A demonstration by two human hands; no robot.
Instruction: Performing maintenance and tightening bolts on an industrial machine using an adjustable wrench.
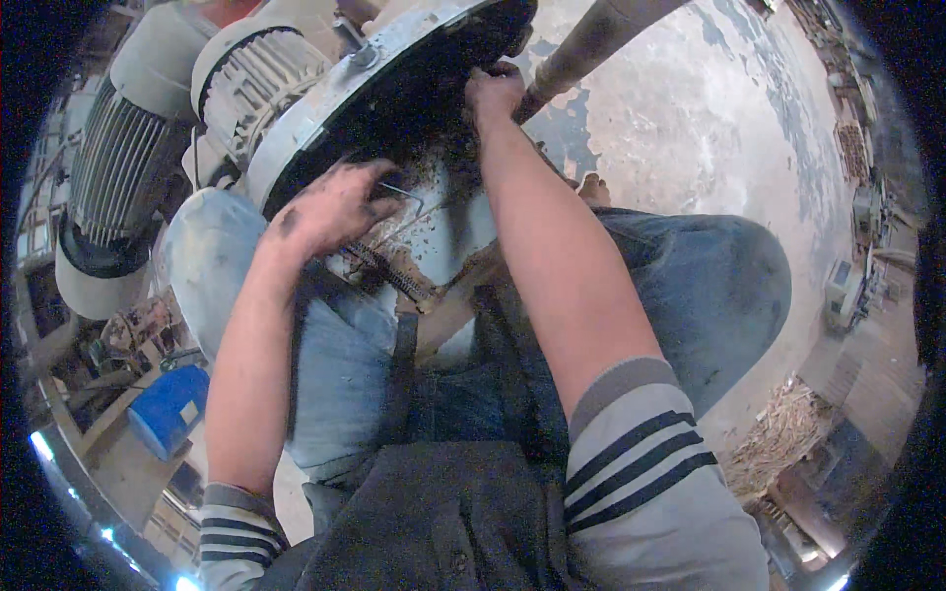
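My left hand [340, 205], with dark smudges on its skin, is curled below the rim of a large round metal housing [296, 133]. From between its thumb and fingers sticks out a thin bent metal rod that looks like a hex key [403, 193]. My right hand [496, 94] reaches further forward to the dark underside of the housing, near its right end. Its fingers are bent together, and what they grip is hidden. Below the left hand lies a dark coil spring [394, 271] beside a pale metal surface [448, 202] strewn with dark crumbs.
Two finned electric motors, one grey [123, 163] and one paler [258, 84], stand at the left. A thick pipe [601, 44] slants past my right hand. My knees [714, 291] flank the work. Further off are a blue drum [169, 409] and a heap of wood scraps [783, 433].
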